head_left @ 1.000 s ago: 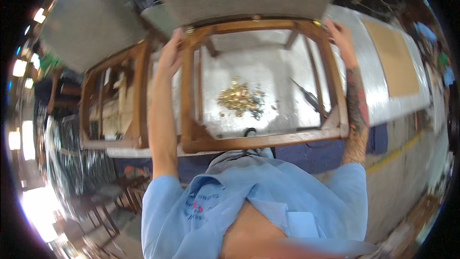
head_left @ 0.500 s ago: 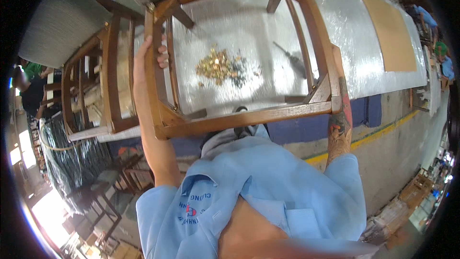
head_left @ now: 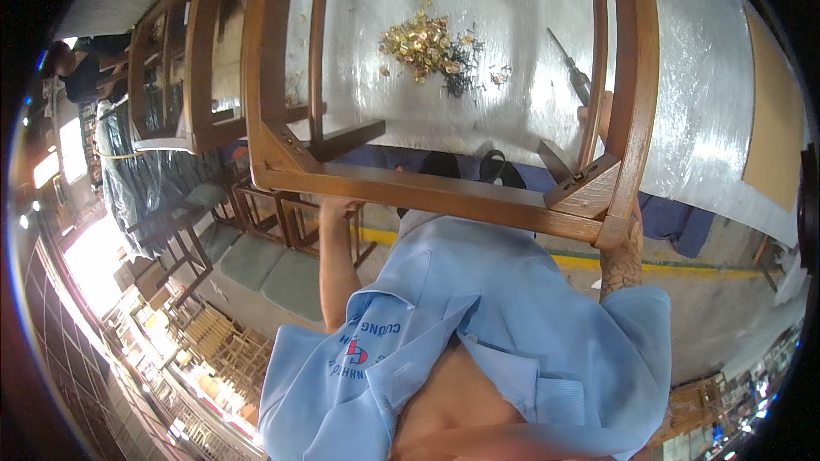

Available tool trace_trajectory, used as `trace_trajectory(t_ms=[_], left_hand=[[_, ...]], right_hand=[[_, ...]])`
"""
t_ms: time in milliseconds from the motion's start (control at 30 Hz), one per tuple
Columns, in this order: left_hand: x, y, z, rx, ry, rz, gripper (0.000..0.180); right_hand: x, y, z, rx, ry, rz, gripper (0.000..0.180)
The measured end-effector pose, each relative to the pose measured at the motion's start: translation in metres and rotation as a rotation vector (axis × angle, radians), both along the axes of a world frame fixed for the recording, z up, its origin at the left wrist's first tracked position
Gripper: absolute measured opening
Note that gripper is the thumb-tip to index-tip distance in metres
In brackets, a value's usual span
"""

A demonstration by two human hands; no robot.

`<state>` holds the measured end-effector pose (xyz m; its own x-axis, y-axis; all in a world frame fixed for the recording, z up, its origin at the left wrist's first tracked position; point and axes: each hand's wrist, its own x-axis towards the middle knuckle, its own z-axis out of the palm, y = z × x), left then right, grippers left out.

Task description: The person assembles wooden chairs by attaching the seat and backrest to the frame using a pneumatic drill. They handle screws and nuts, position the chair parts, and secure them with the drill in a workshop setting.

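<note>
A brown wooden chair frame (head_left: 410, 189) stands in front of me on a table, its rails forming an open rectangle. My left hand (head_left: 339, 207) is just below the near rail at its left part; its fingers are mostly hidden. My right hand (head_left: 605, 115) shows partly between the slim right bar and the right rail, close to the handle of a screwdriver (head_left: 578, 83); its grip is hidden. Inside the rectangle, brass-coloured fittings (head_left: 418, 44) lie heaped beside dark screws (head_left: 461, 68).
Clear plastic film covers the table (head_left: 683, 77). A cardboard sheet (head_left: 773, 111) lies at far right. Another wooden chair frame (head_left: 201, 60) stands close on the left. Chairs with grey-green seats (head_left: 295, 282) are on the floor behind, and a person (head_left: 81, 68) is at far left.
The chair frame sits higher in view and looks larger. My left hand has left the left rail and come down below the near rail. My right hand now shows beside the screwdriver handle.
</note>
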<state>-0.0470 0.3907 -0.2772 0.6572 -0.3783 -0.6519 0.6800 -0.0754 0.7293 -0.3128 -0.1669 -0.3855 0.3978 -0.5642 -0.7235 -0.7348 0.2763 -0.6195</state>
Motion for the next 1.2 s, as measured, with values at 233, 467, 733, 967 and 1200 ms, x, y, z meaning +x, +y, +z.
trace_trajectory(t_ms=[233,467,733,967,1200], left_hand=[[-0.062,-0.190,-0.106,0.815,-0.602,-0.918,0.058],[-0.046,-0.229,-0.176,0.725,-0.488,-0.925,0.044],[-0.026,-0.272,-0.149,0.803,-0.925,-0.224,0.050],[-0.028,-0.254,-0.194,1.099,-0.952,-0.352,0.046],[-0.002,-0.283,-0.169,0.848,-0.579,-0.187,0.019]], right_hand=[[0.012,-0.004,-0.015,-0.021,0.019,0.070,0.043],[0.008,0.008,-0.011,-0.010,0.030,0.082,0.045],[0.001,0.008,-0.007,-0.012,0.016,0.052,0.048],[-0.065,0.048,0.041,0.049,-0.052,0.014,0.052],[-0.086,0.073,0.068,0.041,-0.153,-0.201,0.055]])
